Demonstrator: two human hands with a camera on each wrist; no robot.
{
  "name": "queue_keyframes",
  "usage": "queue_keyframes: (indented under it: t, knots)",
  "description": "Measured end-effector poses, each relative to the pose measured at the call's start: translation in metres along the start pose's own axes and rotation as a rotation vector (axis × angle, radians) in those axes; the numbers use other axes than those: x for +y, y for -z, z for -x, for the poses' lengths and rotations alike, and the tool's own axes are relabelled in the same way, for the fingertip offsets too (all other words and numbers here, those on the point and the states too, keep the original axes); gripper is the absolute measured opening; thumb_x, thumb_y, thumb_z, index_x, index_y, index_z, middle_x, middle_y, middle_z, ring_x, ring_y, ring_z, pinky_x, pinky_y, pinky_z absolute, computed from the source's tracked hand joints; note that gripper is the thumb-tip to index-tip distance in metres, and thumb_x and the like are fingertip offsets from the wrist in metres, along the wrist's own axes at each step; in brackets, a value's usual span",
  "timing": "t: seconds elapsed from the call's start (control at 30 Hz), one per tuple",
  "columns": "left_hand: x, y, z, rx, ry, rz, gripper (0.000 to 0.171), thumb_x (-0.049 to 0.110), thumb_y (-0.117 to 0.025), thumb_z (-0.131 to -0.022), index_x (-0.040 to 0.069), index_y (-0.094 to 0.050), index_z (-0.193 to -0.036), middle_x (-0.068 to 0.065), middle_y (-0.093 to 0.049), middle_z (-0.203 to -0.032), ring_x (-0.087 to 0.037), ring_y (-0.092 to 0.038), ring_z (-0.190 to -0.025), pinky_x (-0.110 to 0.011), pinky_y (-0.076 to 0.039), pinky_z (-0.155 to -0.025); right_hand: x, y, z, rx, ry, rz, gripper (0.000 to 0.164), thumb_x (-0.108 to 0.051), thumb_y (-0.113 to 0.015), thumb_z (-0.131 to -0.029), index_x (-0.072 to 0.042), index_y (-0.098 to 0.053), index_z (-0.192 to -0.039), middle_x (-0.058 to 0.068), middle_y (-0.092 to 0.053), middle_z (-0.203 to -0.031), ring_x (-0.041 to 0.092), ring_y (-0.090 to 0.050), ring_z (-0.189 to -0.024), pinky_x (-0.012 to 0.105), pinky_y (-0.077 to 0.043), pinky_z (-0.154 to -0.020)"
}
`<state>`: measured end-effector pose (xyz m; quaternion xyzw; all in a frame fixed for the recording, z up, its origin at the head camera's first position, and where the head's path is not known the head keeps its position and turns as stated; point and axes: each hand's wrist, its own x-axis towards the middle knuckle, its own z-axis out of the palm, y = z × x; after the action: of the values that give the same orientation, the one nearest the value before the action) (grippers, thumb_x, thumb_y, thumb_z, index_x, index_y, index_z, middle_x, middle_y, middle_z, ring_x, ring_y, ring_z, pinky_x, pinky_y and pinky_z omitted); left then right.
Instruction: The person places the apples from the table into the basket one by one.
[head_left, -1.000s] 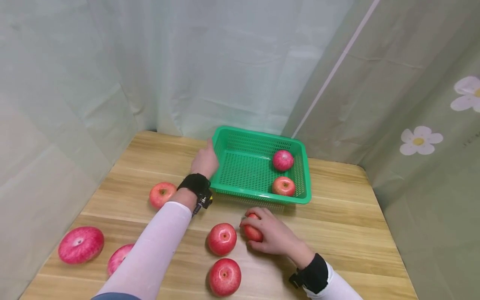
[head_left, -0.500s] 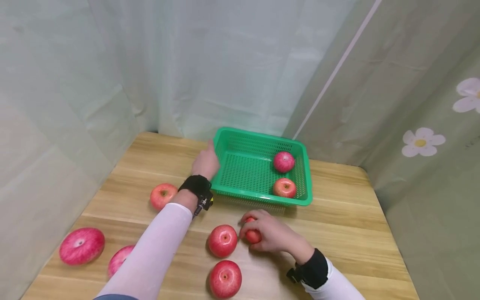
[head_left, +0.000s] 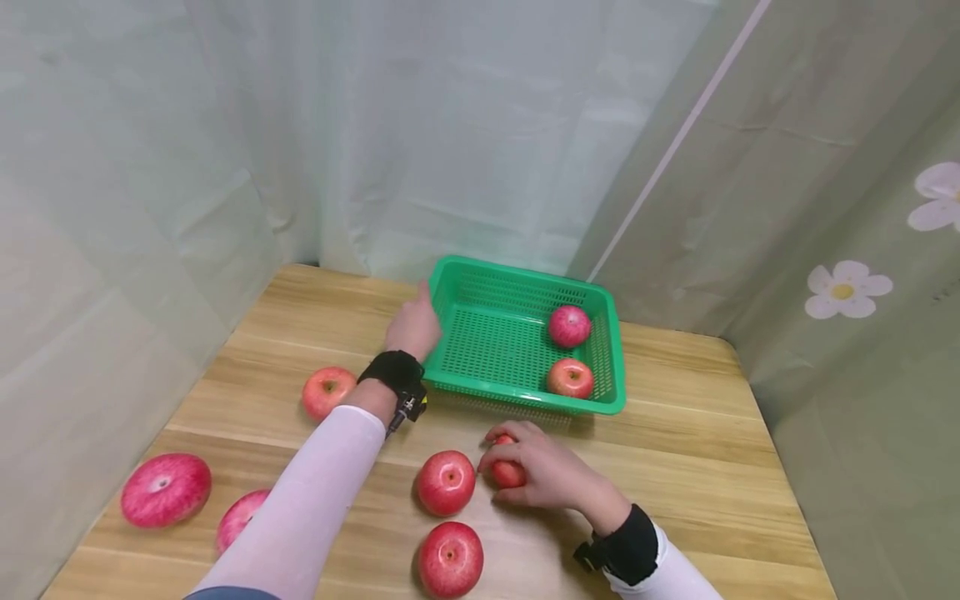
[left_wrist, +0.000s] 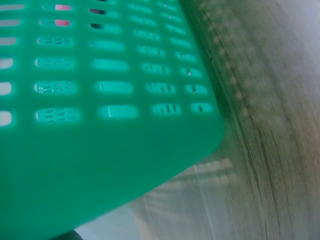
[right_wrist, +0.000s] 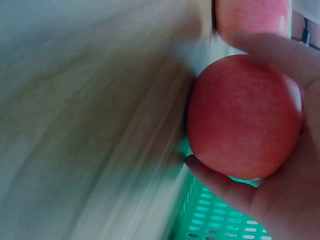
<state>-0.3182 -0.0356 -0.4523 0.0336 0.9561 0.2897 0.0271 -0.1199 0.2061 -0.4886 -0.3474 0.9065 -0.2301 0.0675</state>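
Observation:
My left hand point(head_left: 414, 327) grips the left rim of a green perforated plastic basket point(head_left: 525, 273); its fingertips are mostly hidden. Close up in the left wrist view is the basket's slotted wall point(left_wrist: 100, 150), without any fingers showing. In front of the basket, my right hand point(head_left: 546, 468) holds a red apple point(head_left: 507, 473) with curled fingers and thumb around its sides. The right wrist view shows this apple point(right_wrist: 245, 117) between thumb and fingers, seemingly against the tabletop. Inside the basket, at its right end, lie a darker pink-red apple point(head_left: 569, 326) and a paler one point(head_left: 570, 379).
Two red apples point(head_left: 446, 483) point(head_left: 451, 559) stand left of my right hand. Near the left forearm are a paler apple point(head_left: 327, 392), a pink-red apple point(head_left: 167, 490) and one partly covered by the sleeve point(head_left: 242, 518). Curtains point(head_left: 480, 133) enclose the wooden table point(head_left: 697, 475).
The right fingers have shifted slightly on the apple, which has barely moved. The left hand and basket hold their place; the whole view drifts a little.

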Motion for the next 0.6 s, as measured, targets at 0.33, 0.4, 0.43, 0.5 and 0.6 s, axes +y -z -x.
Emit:
queue_keyframes:
  t: [0.33, 0.4, 0.43, 0.5, 0.6]
  knots:
    - [0.0005, 0.0002, -0.0003, -0.013, 0.017, 0.001, 0.081, 0.003, -0.052, -0.101, 0.006, -0.013, -0.172, -0.025, -0.068, -0.096, -0.035, -0.067, -0.077, -0.048, -0.055, -0.063, -0.0003, -0.0007, 0.0022, 0.007, -0.019, 0.009, 0.052, -0.031, -0.09, -0.085, -0.033, -0.073, -0.134, 0.003, -0.058, -0.146, 0.024, -0.052, -0.134, 0.045, -0.049, -0.107]
    - [0.0009, 0.0007, -0.0003, -0.017, 0.022, 0.005, 0.08, 0.003, -0.051, -0.102, 0.007, -0.013, -0.172, -0.024, -0.068, -0.094, -0.034, -0.067, -0.076, -0.046, -0.054, -0.061, -0.0001, -0.0007, 0.0019, 0.012, -0.051, 0.01, 0.065, -0.033, -0.092, -0.083, -0.033, -0.068, -0.144, 0.002, -0.056, -0.15, 0.024, -0.052, -0.136, 0.045, -0.049, -0.108]
    - [0.0011, 0.001, -0.0004, -0.022, 0.026, 0.008, 0.079, 0.003, -0.051, -0.103, 0.007, -0.012, -0.172, -0.023, -0.068, -0.093, -0.034, -0.067, -0.075, -0.045, -0.053, -0.06, 0.0002, -0.0009, 0.0018, 0.017, -0.067, 0.011, 0.072, -0.034, -0.092, -0.082, -0.032, -0.064, -0.148, 0.002, -0.055, -0.15, 0.023, -0.053, -0.136, 0.045, -0.05, -0.108]
    - [0.0014, 0.0016, -0.0001, -0.031, 0.033, 0.012, 0.08, 0.003, -0.05, -0.103, 0.007, -0.011, -0.172, -0.022, -0.067, -0.09, -0.033, -0.066, -0.073, -0.043, -0.052, -0.058, 0.001, -0.0016, 0.0018, 0.027, -0.095, 0.021, 0.082, -0.035, -0.093, -0.08, -0.031, -0.058, -0.155, 0.001, -0.055, -0.151, 0.021, -0.055, -0.135, 0.043, -0.051, -0.106]
    - [0.0017, 0.0021, -0.0001, -0.043, 0.034, 0.016, 0.081, 0.003, -0.05, -0.104, 0.008, -0.008, -0.173, -0.02, -0.066, -0.086, -0.032, -0.065, -0.071, -0.041, -0.05, -0.055, 0.0023, -0.0031, 0.0021, 0.043, -0.12, 0.027, 0.08, -0.037, -0.093, -0.079, -0.028, -0.06, -0.151, -0.001, -0.056, -0.146, 0.018, -0.059, -0.126, 0.038, -0.054, -0.099]
